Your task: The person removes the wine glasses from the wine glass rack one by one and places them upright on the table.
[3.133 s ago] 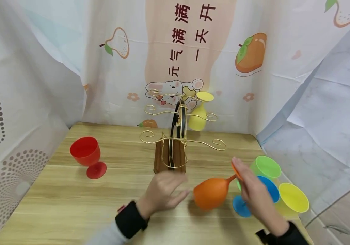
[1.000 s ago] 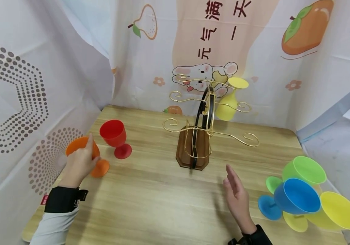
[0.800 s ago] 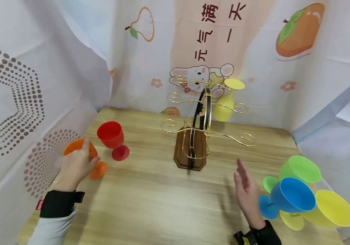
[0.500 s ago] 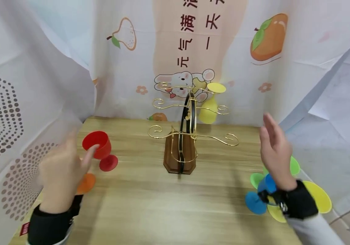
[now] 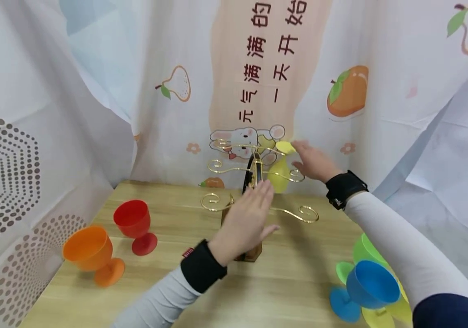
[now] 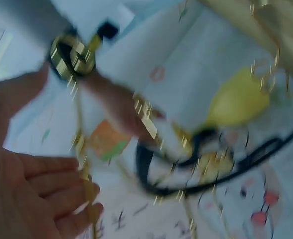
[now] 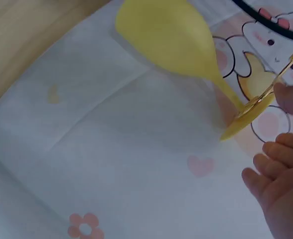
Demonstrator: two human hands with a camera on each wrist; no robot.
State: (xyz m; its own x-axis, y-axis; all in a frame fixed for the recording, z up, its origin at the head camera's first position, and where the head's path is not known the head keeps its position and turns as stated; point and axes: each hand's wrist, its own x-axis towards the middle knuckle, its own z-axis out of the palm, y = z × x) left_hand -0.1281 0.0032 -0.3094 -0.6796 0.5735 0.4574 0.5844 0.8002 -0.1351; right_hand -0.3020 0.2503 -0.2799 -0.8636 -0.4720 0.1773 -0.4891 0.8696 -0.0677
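A yellow goblet [image 5: 279,175] hangs upside down from an upper right arm of the gold wire rack [image 5: 212,202]. My right hand [image 5: 315,161] is beside its foot, fingers extended; the right wrist view shows the goblet's foot [image 7: 248,117] just off the fingers, with nothing held. In front of the rack, my left hand [image 5: 247,221] is spread near the lowest wire arm and hides much of the post; it grips nothing. An orange goblet [image 5: 88,250] and a red goblet [image 5: 133,221] stand upright at the left of the table.
Green [image 5: 365,250], blue [image 5: 372,284] and another yellow goblet [image 5: 377,316] cluster at the right table edge, partly behind the right sleeve. A printed curtain [image 5: 168,159] hangs behind the wooden table [image 5: 168,291]. The left wrist view is blurred.
The left hand carried the orange goblet to the left side, let go beside the red one, then moved to the rack. The right hand rose from the table to the hanging yellow goblet.
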